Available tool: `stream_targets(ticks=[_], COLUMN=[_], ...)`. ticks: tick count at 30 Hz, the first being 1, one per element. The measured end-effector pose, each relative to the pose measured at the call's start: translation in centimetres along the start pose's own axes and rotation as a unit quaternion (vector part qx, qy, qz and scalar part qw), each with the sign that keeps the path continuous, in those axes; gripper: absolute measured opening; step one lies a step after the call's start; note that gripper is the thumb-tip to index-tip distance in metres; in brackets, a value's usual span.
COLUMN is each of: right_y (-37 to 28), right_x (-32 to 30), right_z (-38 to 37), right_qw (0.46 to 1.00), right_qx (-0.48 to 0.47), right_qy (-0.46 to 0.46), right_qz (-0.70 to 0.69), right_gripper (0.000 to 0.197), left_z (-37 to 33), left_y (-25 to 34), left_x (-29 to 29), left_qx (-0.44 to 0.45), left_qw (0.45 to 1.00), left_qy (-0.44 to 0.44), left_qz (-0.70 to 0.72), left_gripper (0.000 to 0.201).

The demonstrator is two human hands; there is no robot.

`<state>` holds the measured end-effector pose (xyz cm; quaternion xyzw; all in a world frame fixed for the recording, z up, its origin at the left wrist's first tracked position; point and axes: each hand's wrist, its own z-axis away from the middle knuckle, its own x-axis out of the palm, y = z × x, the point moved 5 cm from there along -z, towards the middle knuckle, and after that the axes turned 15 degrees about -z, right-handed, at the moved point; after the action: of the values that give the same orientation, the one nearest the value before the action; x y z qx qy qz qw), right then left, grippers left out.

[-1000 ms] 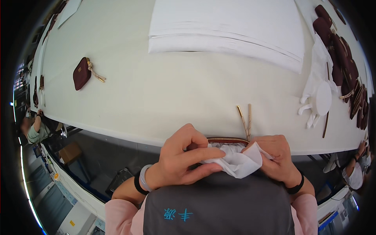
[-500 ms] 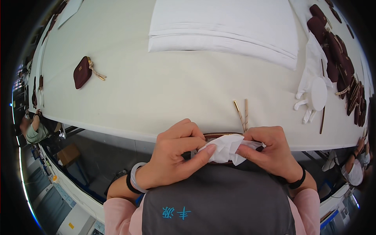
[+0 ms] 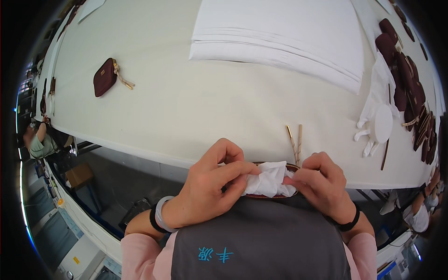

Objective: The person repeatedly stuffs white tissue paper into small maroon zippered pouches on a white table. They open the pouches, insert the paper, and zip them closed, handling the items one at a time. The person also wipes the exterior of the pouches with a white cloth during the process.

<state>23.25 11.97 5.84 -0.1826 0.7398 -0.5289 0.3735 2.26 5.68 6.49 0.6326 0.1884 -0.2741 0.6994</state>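
Observation:
Between my hands, at the table's near edge, a dark red zip pouch [image 3: 267,196] lies unzipped, its body mostly hidden. Crumpled white tissue paper [image 3: 269,179] fills its mouth. My left hand [image 3: 210,183] is closed on the tissue at the pouch's left end, fingertips partly hidden. At the right end, my right hand [image 3: 325,186] pinches the tissue inside the zip rim, its fingers curled. Two tan cord ends [image 3: 299,142], at least one with a gold tip, stick out beyond the pouch onto the table.
A closed dark red pouch [image 3: 105,78] with a knotted cord lies at the left of the table [image 3: 177,112]. White paper sheets [image 3: 280,37] are stacked at the back. At the right are a pile of dark red pouches [image 3: 406,79], white gloves [image 3: 367,135] and a white oval piece [image 3: 381,123].
My left hand's thumb has drawn back from the top of the tissue and its index finger presses there. More tissue shows between my hands. The view has shifted slightly.

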Motion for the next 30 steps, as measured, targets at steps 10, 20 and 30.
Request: stream_targets(ticks=[10, 20, 30], right_y=[-0.5, 1.2, 3.0], right_x=[-1.1, -0.8, -0.6], right_z=[-0.2, -3.0, -1.7], right_qw=[0.992, 0.992, 0.992], right_qx=[-0.014, -0.045, 0.122], right_qy=[-0.126, -0.111, 0.032], right_qz=[-0.006, 0.033, 0.015], right_gripper=[0.044, 0.036, 0.012], left_z=[0.4, -1.9, -1.0], left_y=[-1.0, -4.3, -4.1], left_x=[-1.5, 0.1, 0.3], left_qx=[0.085, 0.132, 0.078], left_qw=[0.980, 0.986, 0.989], left_qy=[-0.170, -0.092, 0.093], left_qz=[0.066, -0.037, -0.079], left_gripper=[0.051, 0.049, 0.035])
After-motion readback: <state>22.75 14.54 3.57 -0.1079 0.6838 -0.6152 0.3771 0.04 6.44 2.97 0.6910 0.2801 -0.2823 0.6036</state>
